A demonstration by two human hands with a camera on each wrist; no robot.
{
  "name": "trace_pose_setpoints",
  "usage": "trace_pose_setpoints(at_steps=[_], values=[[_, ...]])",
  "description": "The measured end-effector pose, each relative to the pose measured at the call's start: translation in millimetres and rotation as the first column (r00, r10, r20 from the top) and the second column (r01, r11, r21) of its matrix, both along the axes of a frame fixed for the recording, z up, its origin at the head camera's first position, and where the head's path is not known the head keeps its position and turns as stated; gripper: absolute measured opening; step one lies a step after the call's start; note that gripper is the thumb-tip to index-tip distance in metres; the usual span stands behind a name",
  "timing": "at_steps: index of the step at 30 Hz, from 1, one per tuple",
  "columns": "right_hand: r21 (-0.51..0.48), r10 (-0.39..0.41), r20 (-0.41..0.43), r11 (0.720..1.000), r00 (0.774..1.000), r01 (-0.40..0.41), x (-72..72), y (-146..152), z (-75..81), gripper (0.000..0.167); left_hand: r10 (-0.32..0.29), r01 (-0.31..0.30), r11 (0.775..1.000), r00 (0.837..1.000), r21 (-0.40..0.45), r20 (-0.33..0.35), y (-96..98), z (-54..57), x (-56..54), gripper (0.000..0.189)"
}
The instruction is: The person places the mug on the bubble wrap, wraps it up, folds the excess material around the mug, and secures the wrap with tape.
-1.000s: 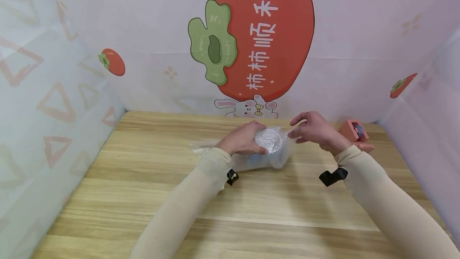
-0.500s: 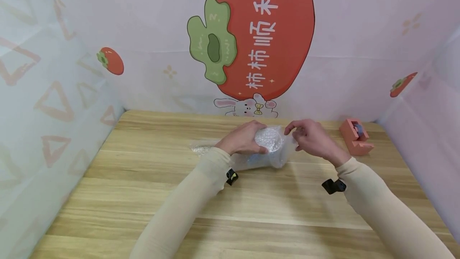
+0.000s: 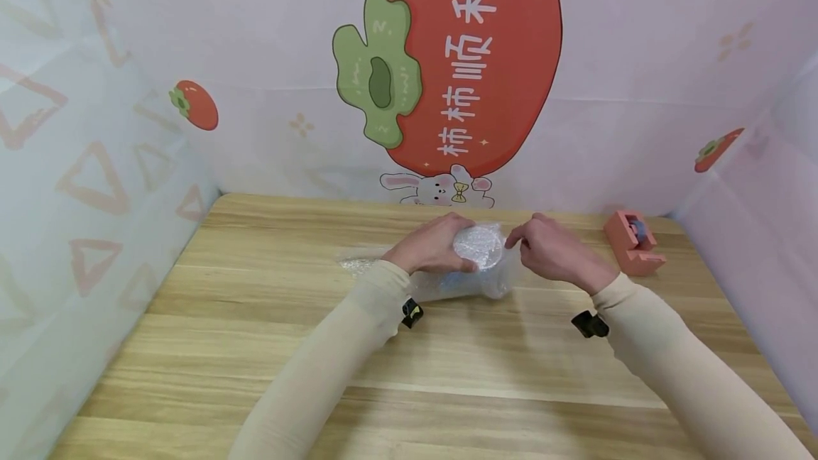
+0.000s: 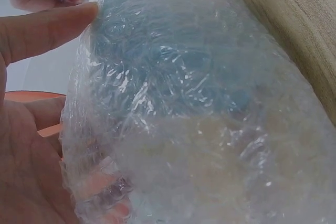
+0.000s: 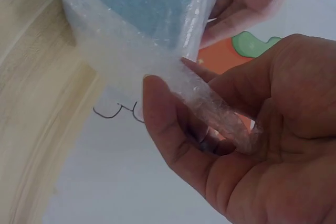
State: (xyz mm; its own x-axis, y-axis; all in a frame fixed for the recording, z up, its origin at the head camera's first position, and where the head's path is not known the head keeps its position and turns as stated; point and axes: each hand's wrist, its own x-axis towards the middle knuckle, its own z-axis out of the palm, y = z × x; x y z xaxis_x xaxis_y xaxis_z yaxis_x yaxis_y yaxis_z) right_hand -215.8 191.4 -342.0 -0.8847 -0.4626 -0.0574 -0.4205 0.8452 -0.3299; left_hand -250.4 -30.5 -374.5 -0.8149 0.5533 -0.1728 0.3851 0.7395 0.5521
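Note:
A round-topped object wrapped in bubble wrap [image 3: 479,248] stands on the wooden table, with something blue showing through the layers. My left hand [image 3: 434,243] grips it from the left, thumb on the near side and fingers round the far side. In the left wrist view, the clear wrap [image 4: 173,82] covers a blue-green surface; what lies inside is blurred. On the right, my right hand [image 3: 554,250] pinches the loose end of the wrap. That crumpled end [image 5: 218,106] runs between thumb and curled fingers in the right wrist view.
A pink tape dispenser [image 3: 629,243] stands at the back right, beyond my right wrist. More bubble wrap [image 3: 361,261] trails out left of my left hand. A patterned cloth wall [image 3: 275,140] rises behind the wooden table [image 3: 460,389].
My right hand has shifted slightly left towards the wrapped object, its fingers drawing in at the wrap's end. My right forearm has uncovered the tape dispenser. My left hand keeps its hold.

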Motion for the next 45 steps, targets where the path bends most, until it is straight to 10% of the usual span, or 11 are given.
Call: trace_pose_setpoints(at_steps=[11,25,35,45], values=[[0.013,0.015,-0.051,1.000,0.999,-0.014,1.2,4.8,-2.1,0.029,-0.001,0.001,1.000,1.000,0.011,0.000,0.0,0.4,0.3,0.080],[0.011,0.072,0.150,0.997,0.986,-0.074,-8.0,2.0,1.3,0.044,-0.004,0.004,1.000,1.000,0.001,-0.009,-1.5,1.5,0.7,0.080],[-0.078,-0.130,0.153,0.987,0.980,0.143,-12.0,-18.0,14.5,0.024,0.021,-0.021,0.999,1.000,0.028,0.021,0.1,0.0,3.8,0.080],[-0.285,-0.314,0.204,0.887,0.927,0.363,-10.4,-22.7,5.0,0.032,0.022,-0.022,1.000,1.000,0.016,-0.019,-2.1,-6.4,2.9,0.080]])
